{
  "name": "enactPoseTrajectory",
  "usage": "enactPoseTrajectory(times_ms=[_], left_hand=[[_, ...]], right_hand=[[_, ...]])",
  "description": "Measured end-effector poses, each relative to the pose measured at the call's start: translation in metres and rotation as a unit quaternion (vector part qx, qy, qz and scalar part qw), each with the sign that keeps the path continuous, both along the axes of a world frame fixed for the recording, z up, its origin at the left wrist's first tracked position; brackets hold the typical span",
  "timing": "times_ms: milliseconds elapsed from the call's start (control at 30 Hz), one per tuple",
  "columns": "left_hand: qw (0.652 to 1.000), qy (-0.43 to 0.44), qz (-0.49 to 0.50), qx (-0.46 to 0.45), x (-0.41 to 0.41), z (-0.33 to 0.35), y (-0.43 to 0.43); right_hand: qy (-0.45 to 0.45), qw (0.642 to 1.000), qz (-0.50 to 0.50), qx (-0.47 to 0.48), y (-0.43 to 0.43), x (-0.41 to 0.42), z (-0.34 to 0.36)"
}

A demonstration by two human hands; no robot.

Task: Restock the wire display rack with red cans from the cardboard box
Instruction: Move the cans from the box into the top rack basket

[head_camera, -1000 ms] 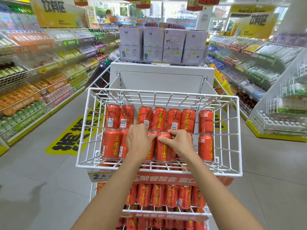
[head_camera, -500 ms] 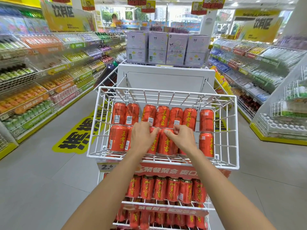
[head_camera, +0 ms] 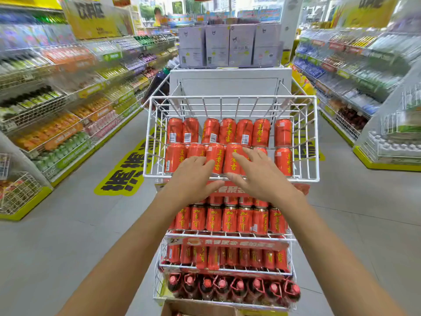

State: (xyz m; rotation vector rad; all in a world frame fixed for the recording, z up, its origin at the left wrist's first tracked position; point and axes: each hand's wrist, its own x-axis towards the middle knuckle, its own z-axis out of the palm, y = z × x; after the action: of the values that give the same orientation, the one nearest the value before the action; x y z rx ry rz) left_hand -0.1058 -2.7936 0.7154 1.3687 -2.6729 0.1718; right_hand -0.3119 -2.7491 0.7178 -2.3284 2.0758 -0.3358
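Top tier of the wire display rack (head_camera: 316, 137): a white coated-wire basket, an open grid with thin rods, tilted toward the viewer. The red cans (head_camera: 227, 133) lie in it in two rows. They are smooth glossy metal cylinders with yellow characters down the side, and some show barcodes. The back row has seven cans. The front row is packed side by side against the front rail.

Left hand (head_camera: 193, 179): palm down over the front rail, fingers straight and loosely together, tips at the front-row cans. It grasps nothing.

Right hand (head_camera: 262, 179): palm down, fingers spread and straight, lying across the face of a front-row can. The grip is released, and nothing is held. Whether either hand's fingertips actually press on metal cannot be told.

Lower tiers: two more wire shelves of similar red cans standing upright behind a red paper price strip (head_camera: 232, 242). Below them is a row of dark bottles (head_camera: 239, 287) with red caps.

Cardboard box (head_camera: 196, 309): a brown matte edge at the foot of the rack. Its contents are barely in view.

Grey smooth floor (head_camera: 68, 236). Blurred stocked shelves on both sides.
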Motion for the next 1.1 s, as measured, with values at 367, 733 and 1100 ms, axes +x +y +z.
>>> enactPoseTrajectory(times_ms=[367,733,1100], left_hand=[[0.995,0.006,-0.1,-0.001,0.024,-0.053,0.094],[0.991,0.051,-0.026,0.125,0.118,-0.193,0.118],[0.95,-0.014,0.095,0.295,0.188,-0.449,0.147]], right_hand=[[0.017,0.993,-0.109,0.044,0.136,0.016,-0.041],[-0.027,0.991,-0.02,0.127,0.138,0.11,-0.194],[-0.067,0.948,0.005,0.311,0.141,0.164,-0.469]])
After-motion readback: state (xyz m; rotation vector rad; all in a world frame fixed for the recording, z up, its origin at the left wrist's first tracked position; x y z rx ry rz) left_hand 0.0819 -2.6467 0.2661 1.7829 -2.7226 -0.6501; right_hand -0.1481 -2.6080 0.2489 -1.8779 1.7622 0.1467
